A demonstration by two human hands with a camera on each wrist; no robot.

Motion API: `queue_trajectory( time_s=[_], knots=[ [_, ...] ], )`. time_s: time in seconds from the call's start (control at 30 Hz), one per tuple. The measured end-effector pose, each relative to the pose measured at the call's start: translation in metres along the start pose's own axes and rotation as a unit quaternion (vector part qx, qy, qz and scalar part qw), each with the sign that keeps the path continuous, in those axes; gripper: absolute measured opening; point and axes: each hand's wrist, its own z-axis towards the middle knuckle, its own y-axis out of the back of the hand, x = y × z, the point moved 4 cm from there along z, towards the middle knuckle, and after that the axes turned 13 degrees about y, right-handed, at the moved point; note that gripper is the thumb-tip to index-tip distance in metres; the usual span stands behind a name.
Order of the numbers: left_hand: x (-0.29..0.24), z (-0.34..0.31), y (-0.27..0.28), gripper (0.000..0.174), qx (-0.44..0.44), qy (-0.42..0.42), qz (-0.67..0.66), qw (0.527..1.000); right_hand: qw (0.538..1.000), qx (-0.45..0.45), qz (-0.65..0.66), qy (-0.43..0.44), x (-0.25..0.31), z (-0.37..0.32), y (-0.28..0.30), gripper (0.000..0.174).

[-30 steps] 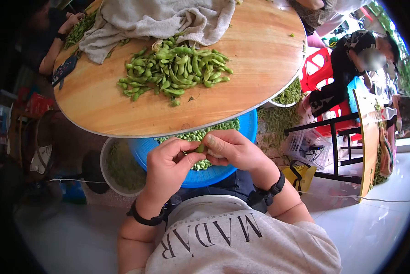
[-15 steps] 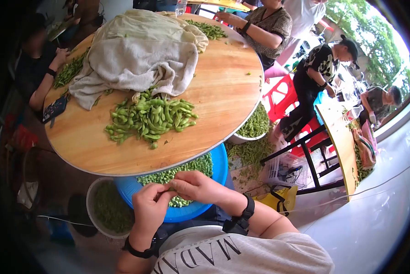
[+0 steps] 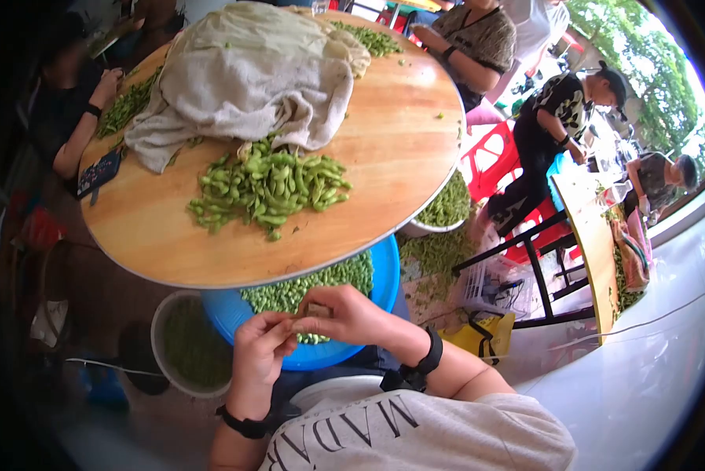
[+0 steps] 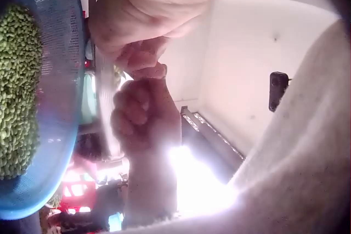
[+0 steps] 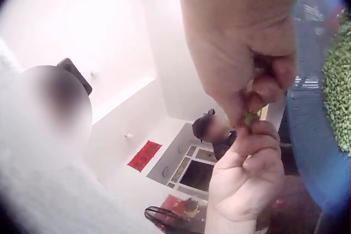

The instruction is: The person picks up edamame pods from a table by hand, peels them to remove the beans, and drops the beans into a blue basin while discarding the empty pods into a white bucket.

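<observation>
My left hand (image 3: 260,349) and right hand (image 3: 343,314) meet fingertip to fingertip over the blue basket (image 3: 393,275), which holds shelled green soybeans (image 3: 313,286). Between the fingertips, in the right wrist view, shows a small green edamame pod (image 5: 251,119), pinched from both sides and mostly covered by fingers. The other fingers of both hands are curled in. A pile of unshelled pods (image 3: 270,188) lies on the round wooden table (image 3: 403,169), just beyond the hands.
A grey cloth (image 3: 250,86) covers a mound on the table, with a phone (image 3: 98,173) at its left edge. A tub (image 3: 164,345) stands left of the basket, another bowl of pods (image 3: 443,204) at right. Other people sit and stand around.
The head view has tipped up, showing more of the room and people. Both hands stay together over the basket; the pod between them is less visible than a second ago.
</observation>
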Motion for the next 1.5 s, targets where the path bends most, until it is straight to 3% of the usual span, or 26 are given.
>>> queue_trajectory(
  time_s=[0.03, 0.1, 0.3, 0.47, 0.53, 0.63, 0.83, 1.03, 1.13, 1.23, 1.27, 1.37, 1.43, 1.5],
  knots=[
    [0.001, 0.0, -0.003, 0.008, -0.008, -0.008, -0.003, 1.0, 1.0, -0.001, -0.013, 0.003, -0.001, 0.001, -0.001, 0.024],
    [0.001, -0.002, -0.005, 0.009, -0.02, -0.014, -0.006, 1.0, 0.994, -0.007, 0.094, -0.062, -0.007, 0.0, -0.001, 0.021],
    [0.001, -0.001, -0.012, 0.009, -0.084, -0.073, 0.038, 0.993, 0.978, -0.04, 0.193, -0.07, -0.03, -0.008, -0.011, 0.017],
    [0.003, 0.006, -0.014, 0.006, -0.132, -0.104, 0.151, 0.974, 0.999, -0.036, 0.01, 0.001, -0.018, -0.006, -0.001, 0.022],
    [0.01, 0.014, -0.007, 0.006, -0.107, -0.074, 0.108, 0.986, 0.998, -0.039, -0.039, 0.036, -0.014, -0.004, 0.002, 0.026],
    [0.015, 0.018, -0.003, 0.007, -0.065, -0.021, 0.054, 0.996, 0.998, -0.007, -0.023, -0.051, -0.023, -0.003, 0.002, 0.025],
    [0.018, 0.017, -0.002, 0.009, -0.015, 0.063, 0.024, 0.998, 0.999, 0.006, 0.034, -0.039, -0.032, -0.005, 0.002, 0.023],
    [0.019, 0.019, 0.0, 0.006, -0.048, 0.052, -0.013, 0.997, 0.991, -0.057, -0.057, 0.106, -0.033, -0.005, 0.001, 0.022],
    [0.025, 0.023, 0.0, 0.008, -0.068, 0.076, -0.078, 0.992, 0.992, -0.063, -0.055, 0.099, -0.039, -0.006, -0.003, 0.02],
    [0.025, 0.025, -0.001, 0.007, -0.064, 0.099, -0.08, 0.99, 0.999, -0.049, 0.014, 0.002, -0.045, -0.01, -0.004, 0.018],
    [0.024, 0.025, -0.004, 0.006, -0.063, 0.088, -0.072, 0.992, 0.995, -0.084, 0.043, 0.015, -0.04, -0.009, -0.002, 0.017],
    [0.018, 0.023, -0.012, 0.008, -0.078, 0.029, 0.015, 0.996, 0.986, -0.048, 0.126, -0.095, -0.053, -0.012, -0.002, 0.015],
    [0.009, 0.018, -0.006, 0.005, -0.135, -0.044, 0.131, 0.981, 0.999, -0.04, -0.01, -0.011, -0.037, -0.007, 0.012, 0.017],
    [-0.001, 0.011, 0.024, 0.002, -0.22, -0.126, 0.256, 0.933, 0.987, -0.04, -0.131, 0.086, -0.025, -0.007, 0.023, 0.019]
  ],
)
